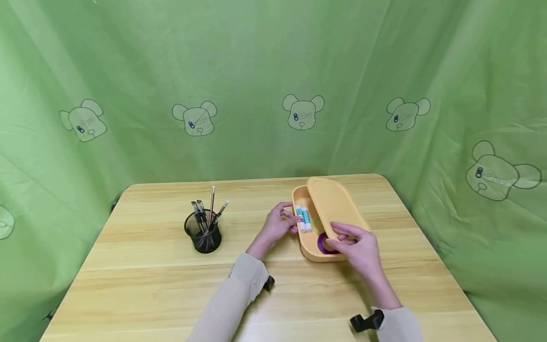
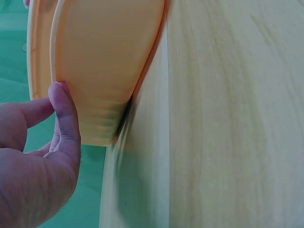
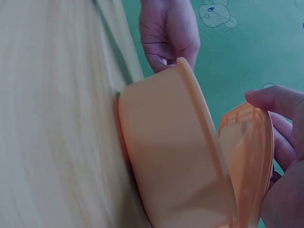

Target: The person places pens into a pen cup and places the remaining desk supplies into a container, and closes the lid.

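Note:
An orange storage box (image 1: 315, 257) stands on the table, its inside partly uncovered. My left hand (image 1: 275, 223) grips its left rim; in the left wrist view the thumb and fingers pinch the box wall (image 2: 102, 61). With my right hand (image 1: 362, 248) I pinch the near end of the orange lid (image 1: 337, 202), which lies tilted over the right part of the box. In the right wrist view the lid (image 3: 247, 156) stands apart from the box rim. Two white-and-teal glue sticks (image 1: 304, 219) and a purple ring (image 1: 321, 243), partly hidden by the lid, lie inside.
To the left stands a black mesh pen cup (image 1: 207, 241) holding several pens and pencils. The wooden table (image 1: 149, 266) ends at a green curtain (image 1: 256, 57) with printed bear heads, behind and at both sides.

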Motion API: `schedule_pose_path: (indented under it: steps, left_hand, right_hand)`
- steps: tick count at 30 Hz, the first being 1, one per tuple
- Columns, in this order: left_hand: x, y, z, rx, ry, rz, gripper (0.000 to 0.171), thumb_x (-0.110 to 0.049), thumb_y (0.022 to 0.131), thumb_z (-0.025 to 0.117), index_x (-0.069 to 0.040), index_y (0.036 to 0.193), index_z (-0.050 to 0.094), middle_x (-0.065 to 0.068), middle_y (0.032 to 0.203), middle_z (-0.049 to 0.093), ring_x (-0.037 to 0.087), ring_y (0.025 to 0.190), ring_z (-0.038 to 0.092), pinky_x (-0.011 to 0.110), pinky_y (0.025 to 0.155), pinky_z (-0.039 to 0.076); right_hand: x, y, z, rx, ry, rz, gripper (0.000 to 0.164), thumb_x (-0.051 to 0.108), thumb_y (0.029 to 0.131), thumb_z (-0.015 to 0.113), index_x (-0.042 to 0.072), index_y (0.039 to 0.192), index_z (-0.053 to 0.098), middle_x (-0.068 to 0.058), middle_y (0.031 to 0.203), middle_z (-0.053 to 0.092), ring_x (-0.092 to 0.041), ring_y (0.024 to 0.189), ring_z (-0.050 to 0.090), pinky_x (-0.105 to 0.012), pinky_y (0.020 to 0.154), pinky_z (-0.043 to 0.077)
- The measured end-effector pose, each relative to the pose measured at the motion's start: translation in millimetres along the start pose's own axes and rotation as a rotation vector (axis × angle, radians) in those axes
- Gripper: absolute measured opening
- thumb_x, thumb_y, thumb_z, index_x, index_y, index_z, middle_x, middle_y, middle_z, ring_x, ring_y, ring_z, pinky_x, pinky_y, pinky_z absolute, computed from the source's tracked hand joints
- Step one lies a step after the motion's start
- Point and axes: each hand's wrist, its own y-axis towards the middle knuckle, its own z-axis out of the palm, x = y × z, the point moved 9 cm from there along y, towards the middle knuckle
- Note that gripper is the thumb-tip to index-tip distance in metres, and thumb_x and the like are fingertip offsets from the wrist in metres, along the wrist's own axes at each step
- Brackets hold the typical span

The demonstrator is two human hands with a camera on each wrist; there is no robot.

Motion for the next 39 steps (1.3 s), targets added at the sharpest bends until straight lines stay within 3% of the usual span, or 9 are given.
schedule_pose_path:
  steps: [7,16,25,39]
  left_hand:
    - [0.4,0.0,-0.3,-0.004,0.011,-0.013,0.059,-0.002,0.088,0.067,-0.002,0.14,0.041,0.01,0.092,0.061,0.017,0.061,0.064,0.033,0.062,0.06]
    - [3.1,0.3,-1.0,-0.013,0.003,-0.019,0.057,-0.002,0.088,0.067,-0.004,0.139,0.043,0.01,0.091,0.061,0.016,0.06,0.064,0.031,0.061,0.059]
    - [1.8,-0.4,-0.6,-0.014,0.003,-0.016,0.056,-0.002,0.088,0.066,-0.005,0.138,0.043,0.01,0.091,0.061,0.016,0.061,0.064,0.031,0.061,0.059]
    - [2.2,-1.9,-1.0,-0.028,0.016,-0.02,0.056,-0.004,0.088,0.067,-0.005,0.138,0.044,0.009,0.09,0.061,0.016,0.06,0.064,0.032,0.061,0.059]
  right_hand:
    - [1.5,-1.3,8.4,0.005,-0.095,-0.051,0.046,0.025,0.068,0.088,0.018,0.111,0.073,-0.004,0.087,0.07,-0.008,0.075,0.061,-0.018,0.062,0.053]
    - [-0.2,-4.0,18.9,0.03,-0.177,-0.053,0.043,0.018,0.069,0.087,0.019,0.109,0.074,-0.001,0.087,0.07,-0.009,0.077,0.061,-0.015,0.064,0.053]
    - [-0.6,-5.5,25.9,0.003,-0.302,-0.1,0.043,0.014,0.068,0.087,0.019,0.109,0.074,0.002,0.08,0.068,-0.012,0.075,0.06,-0.016,0.064,0.051]
    - [8.3,-6.1,28.9,0.121,-0.234,-0.133,0.043,0.011,0.075,0.082,0.012,0.116,0.07,-0.002,0.093,0.071,-0.013,0.08,0.065,-0.017,0.069,0.056]
